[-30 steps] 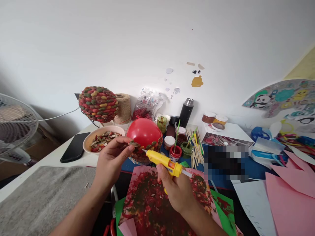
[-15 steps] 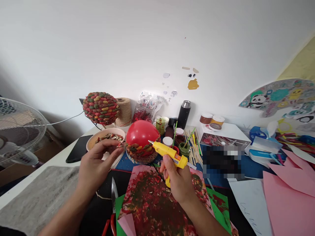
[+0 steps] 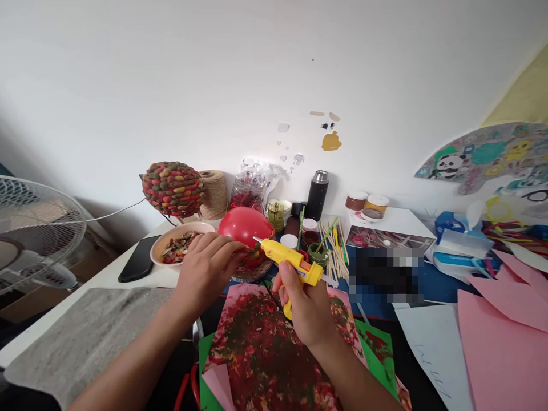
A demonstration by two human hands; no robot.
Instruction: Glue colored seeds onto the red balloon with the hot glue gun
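Observation:
A red balloon (image 3: 245, 224) sits in a round base, with red, green and yellow painted shell pieces (image 3: 256, 260) around its lower part. My left hand (image 3: 208, 265) is closed in a pinch at the balloon's left side; its fingers mostly hide the small painted shell. In my right hand (image 3: 306, 302) is a yellow hot glue gun (image 3: 291, 260), its metal nozzle pointing left, close to the balloon and the left fingertips. Behind my left hand, a pale bowl (image 3: 156, 251) holds more painted shells (image 3: 177, 248).
A shell-covered ball (image 3: 173, 188) stands beside a twine spool (image 3: 214, 194). Paint jars (image 3: 317, 253), sticks (image 3: 338, 260) and a black flask (image 3: 317, 195) are at the back. Paint-stained paper (image 3: 274, 354) lies in front, red-handled scissors (image 3: 194, 388) at its left. A fan (image 3: 38, 234) is far left.
My left hand has moved right from beside the bowl to the balloon's side, carrying the small painted shell. The glue gun has shifted slightly left and up.

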